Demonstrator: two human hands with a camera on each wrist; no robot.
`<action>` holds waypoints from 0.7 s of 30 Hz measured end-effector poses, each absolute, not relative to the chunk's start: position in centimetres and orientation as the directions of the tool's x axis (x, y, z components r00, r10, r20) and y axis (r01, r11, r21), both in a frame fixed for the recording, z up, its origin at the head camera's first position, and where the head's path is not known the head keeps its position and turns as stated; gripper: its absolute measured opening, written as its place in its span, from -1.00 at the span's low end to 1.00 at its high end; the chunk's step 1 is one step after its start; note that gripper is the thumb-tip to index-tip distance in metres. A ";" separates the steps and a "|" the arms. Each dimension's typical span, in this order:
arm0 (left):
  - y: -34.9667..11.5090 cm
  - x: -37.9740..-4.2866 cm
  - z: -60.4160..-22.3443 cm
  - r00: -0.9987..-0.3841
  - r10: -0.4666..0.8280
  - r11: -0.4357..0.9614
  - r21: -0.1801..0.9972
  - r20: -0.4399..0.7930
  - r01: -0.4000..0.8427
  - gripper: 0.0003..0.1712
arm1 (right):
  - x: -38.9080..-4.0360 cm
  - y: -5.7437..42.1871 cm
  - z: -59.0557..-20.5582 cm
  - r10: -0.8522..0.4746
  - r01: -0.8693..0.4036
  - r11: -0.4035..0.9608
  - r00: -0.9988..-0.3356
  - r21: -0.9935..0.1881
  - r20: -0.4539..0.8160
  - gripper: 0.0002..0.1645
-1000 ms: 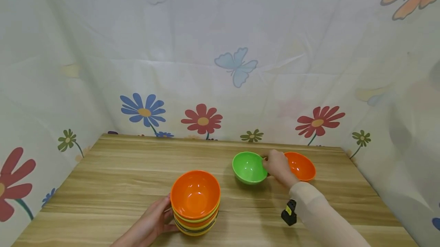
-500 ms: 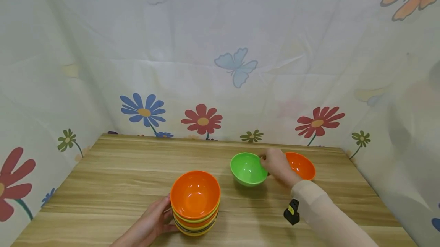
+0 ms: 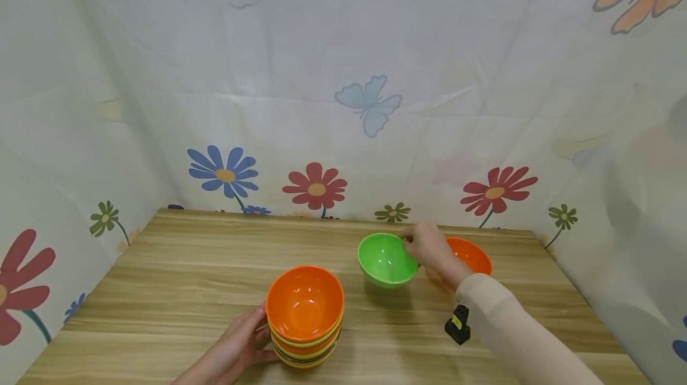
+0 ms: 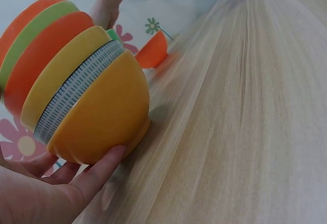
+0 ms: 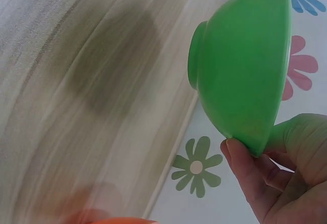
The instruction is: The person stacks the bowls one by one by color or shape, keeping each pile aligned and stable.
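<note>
My left hand [image 3: 238,343] rests its fingers against the left side of a stack of bowls [image 3: 305,349]. In the left wrist view the stack shows an orange top bowl, green, red-orange and yellow ones, a patterned grey-white bowl [image 4: 76,94] and a yellow-orange bottom bowl [image 4: 110,117]. One fingertip [image 4: 116,152] touches the bottom bowl near its foot. My right hand [image 3: 432,251] pinches the rim of a green bowl [image 3: 387,258] between thumb and fingers. That bowl is raised off the table, its shadow below; in the right wrist view the fingers [image 5: 245,168] hold its rim edge.
An orange bowl [image 3: 469,255] stands on the wooden table [image 3: 204,266] at the right, partly behind the right hand. A flowered cloth backdrop [image 3: 300,134] closes off the back and sides. A small black device [image 3: 458,325] hangs at the right sleeve.
The right hand and the green bowl have risen and shifted slightly left. The left hand, the stack and the orange bowl at the right have stayed put.
</note>
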State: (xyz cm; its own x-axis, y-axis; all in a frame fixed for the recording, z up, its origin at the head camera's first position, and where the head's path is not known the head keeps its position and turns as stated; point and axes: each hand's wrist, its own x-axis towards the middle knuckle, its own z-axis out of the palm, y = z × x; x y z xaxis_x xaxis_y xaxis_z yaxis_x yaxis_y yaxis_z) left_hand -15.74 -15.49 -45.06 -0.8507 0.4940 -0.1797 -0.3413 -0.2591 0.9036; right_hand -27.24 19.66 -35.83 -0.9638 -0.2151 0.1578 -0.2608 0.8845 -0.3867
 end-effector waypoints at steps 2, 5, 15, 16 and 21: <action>-15.5 -15.7 -45.1 -0.851 0.494 -0.257 0.905 -0.179 -0.339 -0.36 | -27.3 19.6 -35.6 -0.224 -0.269 0.882 -0.962 -0.388 0.158 -0.74; -15.4 -15.7 -45.0 -0.850 0.495 -0.256 0.904 -0.182 -0.342 -0.34 | -27.4 19.5 -35.3 -0.246 -0.295 0.884 -0.953 -0.362 0.176 -0.72; -15.3 -15.7 -44.8 -0.859 0.470 -0.233 0.910 -0.204 -0.344 -0.23 | -27.4 19.0 -34.5 -0.344 -0.403 0.877 -0.907 -0.264 0.241 -0.74; -15.3 -15.7 -44.8 -0.860 0.468 -0.234 0.910 -0.202 -0.341 -0.22 | -27.4 19.0 -34.4 -0.346 -0.405 0.876 -0.906 -0.262 0.242 -0.74; -15.3 -15.7 -44.9 -0.857 0.479 -0.243 0.910 -0.188 -0.336 -0.26 | -27.3 18.6 -33.7 -0.359 -0.424 0.867 -0.896 -0.262 0.260 -0.74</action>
State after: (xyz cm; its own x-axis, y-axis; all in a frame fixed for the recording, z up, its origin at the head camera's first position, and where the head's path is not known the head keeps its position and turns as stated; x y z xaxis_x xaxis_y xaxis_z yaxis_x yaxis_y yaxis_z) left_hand -15.68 -15.28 -44.87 -0.8574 0.4789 -0.1884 -0.3357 -0.2429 0.9101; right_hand -27.26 18.63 -33.74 -0.8963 -0.3593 0.2600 -0.4237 0.8670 -0.2624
